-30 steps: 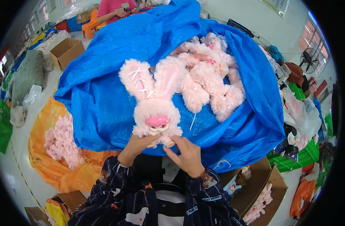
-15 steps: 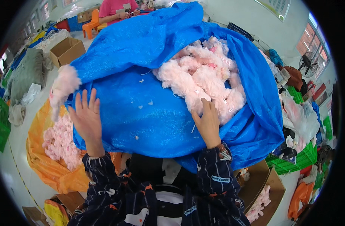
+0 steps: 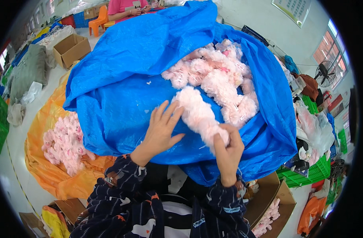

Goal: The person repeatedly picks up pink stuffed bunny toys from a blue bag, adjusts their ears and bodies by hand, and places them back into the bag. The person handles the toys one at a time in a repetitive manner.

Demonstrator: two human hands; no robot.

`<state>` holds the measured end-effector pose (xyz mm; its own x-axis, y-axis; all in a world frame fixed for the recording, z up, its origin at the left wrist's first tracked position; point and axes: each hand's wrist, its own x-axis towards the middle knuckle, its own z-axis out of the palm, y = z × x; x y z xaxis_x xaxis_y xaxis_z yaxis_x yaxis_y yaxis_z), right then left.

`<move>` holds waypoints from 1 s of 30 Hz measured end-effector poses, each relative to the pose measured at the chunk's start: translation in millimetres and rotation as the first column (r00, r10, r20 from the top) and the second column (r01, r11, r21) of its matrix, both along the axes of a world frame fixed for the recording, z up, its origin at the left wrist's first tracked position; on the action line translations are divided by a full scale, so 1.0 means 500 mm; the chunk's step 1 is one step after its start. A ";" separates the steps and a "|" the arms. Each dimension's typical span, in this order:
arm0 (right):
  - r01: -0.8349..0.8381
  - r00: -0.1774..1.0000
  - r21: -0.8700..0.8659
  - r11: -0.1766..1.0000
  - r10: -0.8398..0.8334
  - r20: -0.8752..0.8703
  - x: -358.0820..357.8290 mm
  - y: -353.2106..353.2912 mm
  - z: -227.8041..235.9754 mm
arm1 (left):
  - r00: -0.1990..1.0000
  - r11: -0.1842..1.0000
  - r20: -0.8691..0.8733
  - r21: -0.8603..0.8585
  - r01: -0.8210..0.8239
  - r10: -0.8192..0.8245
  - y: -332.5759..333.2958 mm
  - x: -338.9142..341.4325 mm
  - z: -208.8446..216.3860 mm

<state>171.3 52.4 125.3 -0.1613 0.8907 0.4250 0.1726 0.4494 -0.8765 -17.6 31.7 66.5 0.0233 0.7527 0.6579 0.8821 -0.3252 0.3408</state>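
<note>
Pink plush toy (image 3: pixel 199 115), right hand (image 3: pixel 228 148) gripping, left hand (image 3: pixel 162 127) flat

It was a soft-toy workshop, probably a factory floor, with heaps of pink plush pieces (image 3: pixel 223 75) on a blue tarpaulin (image 3: pixel 122 99) at centre, more on an orange sheet (image 3: pixel 46 174) at lower left, cardboard cartons (image 3: pixel 70 48) at upper left, and green crates (image 3: pixel 308 176) at lower right.

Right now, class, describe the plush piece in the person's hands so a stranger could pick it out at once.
Find the big blue tarp in the middle. Near its lower edge lies one long pale pink fluffy plush piece, gripped by the right hand and touched by the left hand. Unlike the plush heap beyond, it lies apart.
</note>
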 end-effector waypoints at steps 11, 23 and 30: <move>-0.076 0.895 0.173 0.982 0.144 -0.423 0.071 -0.019 0.022 | 0.614 0.858 0.730 -0.073 0.508 -0.301 0.004 0.064 0.019; -0.342 0.929 -0.294 0.893 0.274 -0.248 0.018 0.027 -0.085 | 0.140 0.725 0.985 -0.028 0.689 -0.096 -0.024 0.059 -0.006; -0.072 0.993 -0.063 0.995 0.078 0.094 0.014 -0.007 -0.096 | -0.092 0.707 0.994 0.029 0.707 0.051 -0.022 0.047 0.000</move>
